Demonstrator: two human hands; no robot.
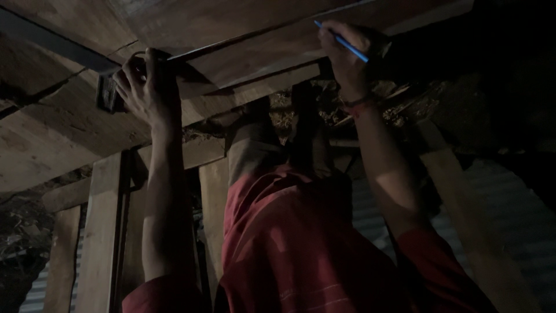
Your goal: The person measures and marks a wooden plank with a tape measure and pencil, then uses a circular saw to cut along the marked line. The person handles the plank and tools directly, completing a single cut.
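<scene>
The scene is dim. My left hand presses the dark stock of a try square against the edge of a wide wooden board. The square's thin blade runs across the board toward my right hand. That hand grips a blue pencil, and the pencil's tip rests on the board at the far end of the blade. A red thread sits on my right wrist. My red shirt and legs fill the middle of the view.
More planks lie beside the board at the left. Upright wooden posts stand at the lower left. Corrugated metal sheet shows at the lower right. Wood scraps and shavings lie under the board's edge.
</scene>
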